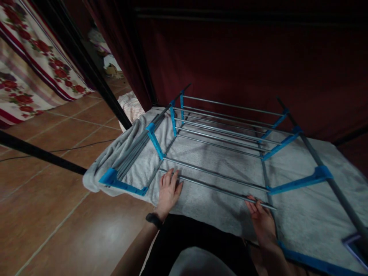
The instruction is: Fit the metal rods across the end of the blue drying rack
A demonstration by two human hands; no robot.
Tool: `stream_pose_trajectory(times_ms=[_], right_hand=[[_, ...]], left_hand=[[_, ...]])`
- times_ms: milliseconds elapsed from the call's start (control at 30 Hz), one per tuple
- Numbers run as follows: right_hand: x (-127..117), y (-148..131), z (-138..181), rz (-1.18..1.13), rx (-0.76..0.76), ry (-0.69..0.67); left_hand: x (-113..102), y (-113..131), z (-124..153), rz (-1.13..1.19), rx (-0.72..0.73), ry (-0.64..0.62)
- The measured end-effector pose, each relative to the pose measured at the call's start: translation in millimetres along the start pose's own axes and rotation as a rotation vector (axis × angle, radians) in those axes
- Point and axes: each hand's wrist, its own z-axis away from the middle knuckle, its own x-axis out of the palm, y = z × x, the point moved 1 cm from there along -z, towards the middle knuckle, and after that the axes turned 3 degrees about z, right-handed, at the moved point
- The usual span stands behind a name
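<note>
Grey sheet; flat object cropped; right grip holds rod; left grip unclear.

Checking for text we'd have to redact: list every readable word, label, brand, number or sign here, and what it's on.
No readable text in this head view.
Blue brackets: any moulded marks too small or blurred to read.
Metal rod at the hands: no lettering discernible.
Dark wristband: no brand discernible.
Phone-like device, cut off at right edge: nothing legible.

Bedroom, grey bedding, floral curtain
</note>
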Motion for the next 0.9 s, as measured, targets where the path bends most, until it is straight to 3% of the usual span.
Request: stream_pose_trajectory(times_ms=[167, 400, 633, 767, 900], right_hand=[[-0.7, -0.3, -2.0, -0.006, 0.013, 0.004], [-1.6, -0.4, -3.4, 0.004, 0.038, 0.050], [-4.6, 3.2, -6.9, 0.004, 0.026, 0.018], [-6.0, 4.0, -7.2, -0.007, 0.018, 0.010], [-3.5, 1.6, -4.7, -0.009, 0.022, -0.011]], left_hand=[[-7.2, -19.0, 25.7, -0.063, -0.134, 0.020], [-7.6, -31.0, 36.9, -0.172, -0.113, 0.041], [-38.0, -37.5, 69.8, -0.040, -0.096, 0.022], [-58.4, -64.4, 96.8, -0.095, -0.196, 0.108], [-74.6, -107.3, 94.6, -0.116, -0.250, 0.207]])
